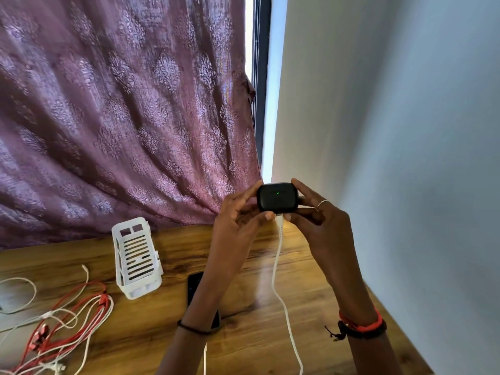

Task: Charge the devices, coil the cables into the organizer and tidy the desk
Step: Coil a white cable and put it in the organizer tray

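While both hands (273, 212) hold it, the earbud case (277, 196) glows green

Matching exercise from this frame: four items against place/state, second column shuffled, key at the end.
Column A
1. black earbud case
2. white organizer
3. phone
4. red and white cables

Column B
a. loose tangle at the left of the desk
b. held up by left hand and right hand, green light on, white cable plugged in
c. flat on the desk, partly hidden behind the left arm
d. standing upright on the desk near the curtain

Pairs: 1-b, 2-d, 3-c, 4-a
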